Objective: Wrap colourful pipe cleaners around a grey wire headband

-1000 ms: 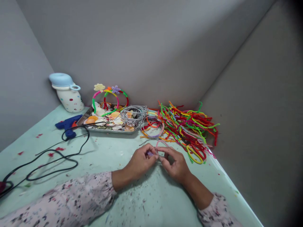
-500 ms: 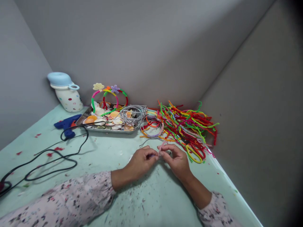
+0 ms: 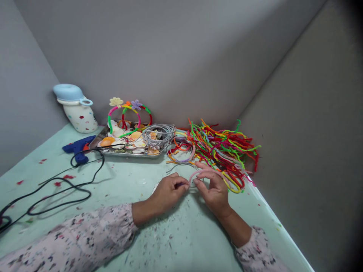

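My left hand is closed in a pinch above the table, thumb and forefinger together at one end of a pink pipe cleaner. A bit of purple shows inside its curled fingers. From that pinch the pipe cleaner arches to the right and passes among the fingers of my right hand. The right thumb and forefinger stand slightly apart, and the stem runs along the raised fingers. Behind the hands lie thin grey wires and a wire hoop partly wrapped in pink and lilac.
A heap of coloured pipe cleaners lies at the back right. A metal tray holds shells, a coil of grey wire and flowered hoops. To the left are a blue glue gun, its black cord and a bottle.
The right fingers have come away from the left fingertips and spread somewhat. More of the pink pipe cleaner now shows as an arc toward the right. The left hand keeps its pinch.
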`<action>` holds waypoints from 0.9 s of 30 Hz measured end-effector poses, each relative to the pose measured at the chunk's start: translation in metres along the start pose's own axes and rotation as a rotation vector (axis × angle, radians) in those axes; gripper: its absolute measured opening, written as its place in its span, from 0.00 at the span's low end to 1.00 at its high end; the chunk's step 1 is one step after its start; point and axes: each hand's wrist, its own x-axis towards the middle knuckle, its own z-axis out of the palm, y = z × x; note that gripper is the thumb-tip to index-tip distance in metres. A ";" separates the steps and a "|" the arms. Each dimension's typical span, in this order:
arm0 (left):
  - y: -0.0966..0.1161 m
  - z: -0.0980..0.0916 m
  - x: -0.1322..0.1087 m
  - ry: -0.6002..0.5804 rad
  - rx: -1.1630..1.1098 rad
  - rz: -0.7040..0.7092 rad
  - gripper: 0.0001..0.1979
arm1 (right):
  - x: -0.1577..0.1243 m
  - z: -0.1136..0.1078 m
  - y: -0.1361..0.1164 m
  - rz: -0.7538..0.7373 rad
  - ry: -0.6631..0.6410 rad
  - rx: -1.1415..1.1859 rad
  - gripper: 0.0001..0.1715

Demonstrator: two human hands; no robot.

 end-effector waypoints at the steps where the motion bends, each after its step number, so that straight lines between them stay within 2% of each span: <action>1: 0.000 0.000 0.000 0.011 -0.016 -0.004 0.10 | 0.000 -0.001 0.000 -0.005 -0.008 -0.011 0.07; 8: -0.001 0.000 0.000 0.033 -0.042 0.034 0.11 | 0.003 -0.002 0.002 0.033 -0.174 -0.055 0.07; 12: -0.001 -0.001 0.000 0.024 -0.052 0.042 0.11 | 0.003 0.001 0.001 0.049 -0.220 -0.054 0.08; 18: 0.000 -0.001 0.000 0.012 -0.042 0.047 0.11 | 0.001 0.005 0.002 0.089 -0.207 -0.074 0.03; 22: 0.000 -0.001 0.000 0.009 -0.047 0.026 0.12 | -0.001 0.005 0.003 0.162 -0.176 -0.079 0.06; 27: -0.001 0.000 0.001 -0.003 -0.033 0.021 0.12 | -0.003 0.004 0.005 0.173 -0.167 -0.095 0.08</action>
